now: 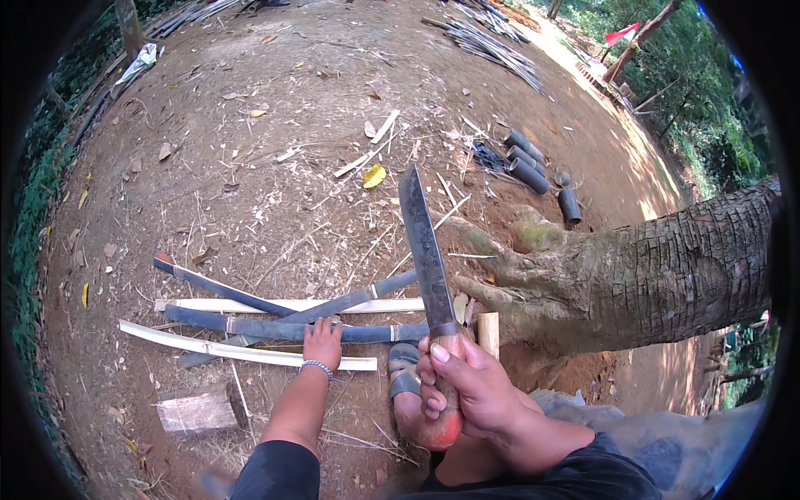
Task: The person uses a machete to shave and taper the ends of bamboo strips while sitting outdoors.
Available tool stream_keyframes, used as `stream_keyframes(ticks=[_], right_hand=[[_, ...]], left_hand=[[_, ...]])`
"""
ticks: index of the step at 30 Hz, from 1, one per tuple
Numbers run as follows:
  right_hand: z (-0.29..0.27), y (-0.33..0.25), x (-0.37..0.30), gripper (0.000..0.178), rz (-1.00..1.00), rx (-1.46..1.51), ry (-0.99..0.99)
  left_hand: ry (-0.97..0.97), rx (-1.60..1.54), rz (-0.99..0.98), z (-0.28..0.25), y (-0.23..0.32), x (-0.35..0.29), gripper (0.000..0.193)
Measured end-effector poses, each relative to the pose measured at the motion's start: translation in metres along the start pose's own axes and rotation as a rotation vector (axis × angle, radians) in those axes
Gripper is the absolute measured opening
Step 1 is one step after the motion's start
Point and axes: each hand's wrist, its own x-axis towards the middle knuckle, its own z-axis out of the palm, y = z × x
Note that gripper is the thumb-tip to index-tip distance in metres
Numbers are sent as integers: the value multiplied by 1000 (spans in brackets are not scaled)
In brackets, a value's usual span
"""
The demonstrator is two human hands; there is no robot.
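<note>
In my right hand [481, 385] is a machete [427, 254] with a dark worn blade and a wooden handle with a red butt. The blade points up and away from me, tilted slightly left. My left hand [322, 345] reaches down, its fingers stretched over a dark split bamboo strip [258, 329] and touching it; its thumb is hidden. Other dark strips cross beneath and behind this one, among them one at the left [218, 287]. A pale split strip [242, 354], inner side up, lies nearer me, partly behind my left wrist. Another pale strip [358, 306] lies beyond.
A cut log [200, 412] lies at the lower left. The thick tree trunk [642, 279] and its roots take up the right side, with a short wood piece [488, 333] beside them. Short dark bamboo tubes [528, 176] lie farther off. My sandalled foot [405, 371] is near the strips.
</note>
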Motion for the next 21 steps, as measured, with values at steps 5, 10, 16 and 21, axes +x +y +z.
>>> stream_keyframes(ticks=[5,10,16,21], right_hand=[[8,-3,7,20,39,-49,28],[3,4,12,28,64,-87,4],[9,-2,8,20,61,-84,22],[11,-4,-3,21,20,-92,-11]], left_hand=[[-30,-57,1,-2,-13,-1,40],[-37,-11,-1,7,-19,17,23],[-18,-10,114,8,-24,10,9],[37,-120,123,-14,-43,18,10]])
